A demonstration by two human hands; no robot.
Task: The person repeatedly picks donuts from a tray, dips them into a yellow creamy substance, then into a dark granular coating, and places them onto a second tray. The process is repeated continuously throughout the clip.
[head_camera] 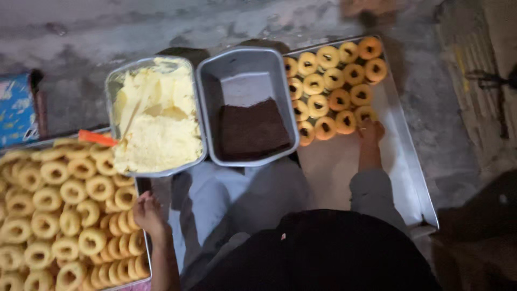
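The person's left hand point(146, 213) rested on ring-shaped pastries point(64, 215) heaped in the left tray point(144, 186), fingers curled over them; whether it gripped one could not be told. The right hand point(371, 132) pressed a pastry at the edge of the filled rows point(334, 86) on the right tray point(409, 161). Between stood a tub of pale cream point(156, 118) and a tin of dark crumbs point(250, 129). A blue printed box point(15, 108) lay far left.

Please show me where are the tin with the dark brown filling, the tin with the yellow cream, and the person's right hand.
dark filling tin point(239, 64): head view, bare grey floor.
yellow cream tin point(114, 78): head view, left rim.
right hand point(370, 130): head view, back of hand.
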